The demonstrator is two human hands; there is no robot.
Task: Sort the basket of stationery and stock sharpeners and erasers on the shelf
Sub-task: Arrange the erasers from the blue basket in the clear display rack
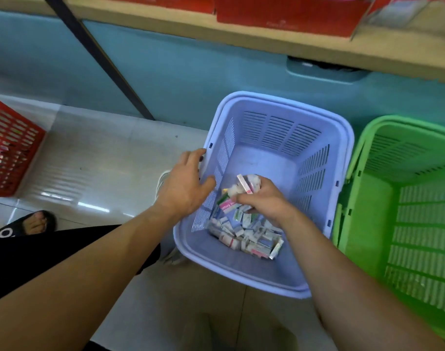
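Observation:
A pale blue basket point(279, 107) stands on the floor in front of me. A heap of small eraser and sharpener packets point(249, 236) lies in its near corner. My right hand point(264, 201) is inside the basket and grips a bunch of these packets point(244, 184), lifted a little above the heap. My left hand point(186, 183) rests on the basket's left rim, thumb inside the wall and fingers spread along the outside. The wooden shelf point(305, 44) runs across the top of the view.
A green basket point(368, 148) stands right beside the blue one. A red basket point(11, 148) sits at the far left on the tiled floor. Red boxes point(287, 13) stand on the shelf. A dark slanted post point(102, 59) and my sandalled foot point(36, 224) are at the left.

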